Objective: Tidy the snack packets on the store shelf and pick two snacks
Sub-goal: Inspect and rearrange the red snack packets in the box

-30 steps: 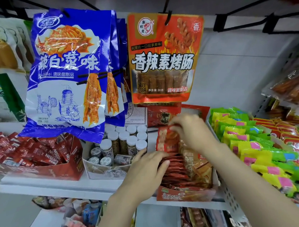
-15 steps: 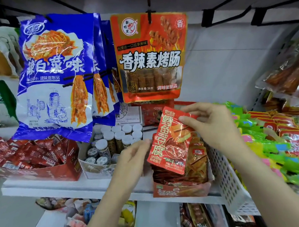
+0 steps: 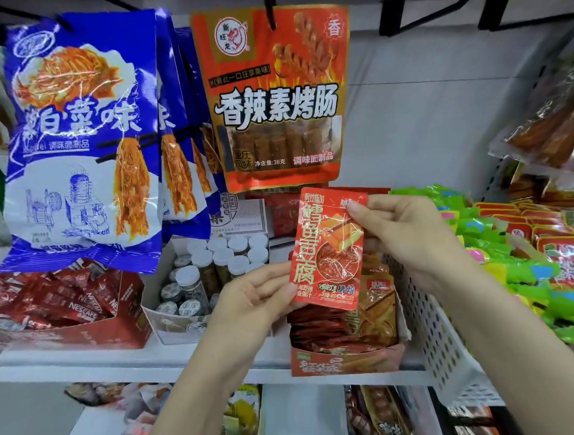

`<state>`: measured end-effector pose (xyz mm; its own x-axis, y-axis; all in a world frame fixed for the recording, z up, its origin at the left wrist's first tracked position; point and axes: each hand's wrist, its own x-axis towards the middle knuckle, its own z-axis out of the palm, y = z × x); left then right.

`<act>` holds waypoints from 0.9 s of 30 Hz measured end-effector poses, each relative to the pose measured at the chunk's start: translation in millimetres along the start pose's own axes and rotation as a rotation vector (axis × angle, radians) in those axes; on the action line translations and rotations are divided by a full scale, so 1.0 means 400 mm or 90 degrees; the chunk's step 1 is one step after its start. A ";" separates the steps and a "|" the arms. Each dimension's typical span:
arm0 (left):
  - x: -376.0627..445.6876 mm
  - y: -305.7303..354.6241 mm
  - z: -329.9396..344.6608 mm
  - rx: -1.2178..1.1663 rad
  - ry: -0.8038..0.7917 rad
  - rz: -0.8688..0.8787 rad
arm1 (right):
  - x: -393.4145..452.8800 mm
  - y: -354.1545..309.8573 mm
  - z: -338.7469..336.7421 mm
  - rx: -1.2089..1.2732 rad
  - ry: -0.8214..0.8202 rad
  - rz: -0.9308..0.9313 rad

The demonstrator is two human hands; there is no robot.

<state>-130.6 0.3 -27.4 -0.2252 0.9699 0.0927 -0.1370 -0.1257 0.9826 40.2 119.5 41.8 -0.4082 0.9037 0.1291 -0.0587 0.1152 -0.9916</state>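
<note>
Red packet (image 3: pixel 328 248) now lifted clear of box (image 3: pixel 346 362), upright, face toward camera. Right hand (image 3: pixel 408 238) pinches top right corner; left hand (image 3: pixel 259 297) pinches bottom left edge. Likely first snack picked; second remains.

Red packet (image 3: pixel 329 248), blue-white bags (image 3: pixel 78 137)

Red packet (image 3: pixel 329 248) – glossy crinkled foil; basket (image 3: pixel 435 335) – white perforated plastic.

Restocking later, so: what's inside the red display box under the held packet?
The red display box holds stacked red and orange-brown packets; the held packet covers its back.
</note>
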 end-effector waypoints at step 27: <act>0.006 0.032 0.058 -0.040 0.239 -0.068 | -0.004 -0.019 0.002 0.132 -0.196 0.120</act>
<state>-110.7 5.8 -10.9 -0.5417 0.8362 -0.0860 -0.2351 -0.0525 0.9705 40.4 116.7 49.0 -0.6814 0.7314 -0.0273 -0.1268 -0.1547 -0.9798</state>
